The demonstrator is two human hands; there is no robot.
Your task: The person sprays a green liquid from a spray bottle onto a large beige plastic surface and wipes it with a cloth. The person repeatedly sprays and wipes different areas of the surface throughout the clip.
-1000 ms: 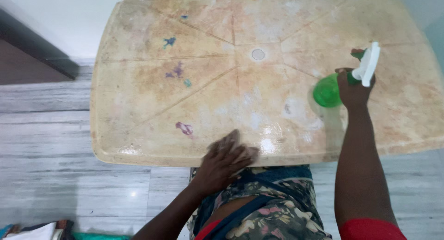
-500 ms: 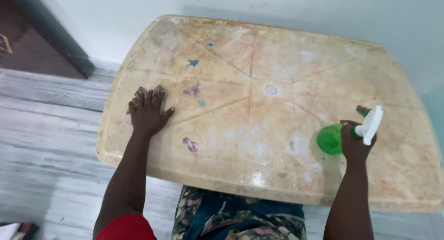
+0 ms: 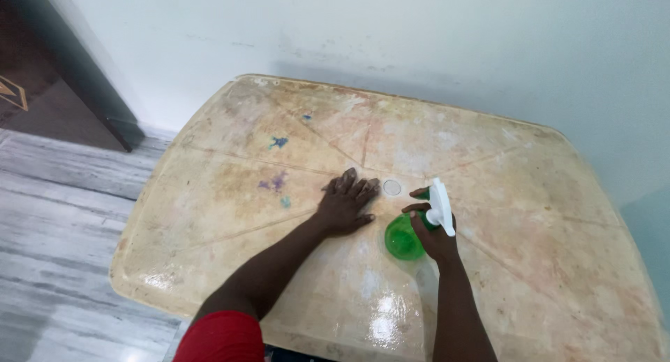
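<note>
- Near the desk's middle, the left hand (image 3: pixel 345 207) lies flat, palm down, fingers spread on the stained top; it holds nothing.
- Just right of it, the right hand (image 3: pixel 433 233) has its grip closed round the neck of a green spray bottle (image 3: pixel 403 238) with a white trigger head, a finger hooked over the front.
- Whether the bottle stands on the top or hangs just above it cannot be told.
- A small round plug (image 3: pixel 392 187) sits in the top just past the left fingertips, between the two hands.
- Blue and purple paint marks (image 3: pixel 277 180) lie left of the left hand.
- The desk (image 3: pixel 558 222) has a raised rim; its far edge sits near the wall (image 3: pixel 419 27), its near edge is wet and glossy.
- Both hands are well away from every edge, with bare top all round.
- Left of the desk runs grey striped floor (image 3: pixel 56 215).
</note>
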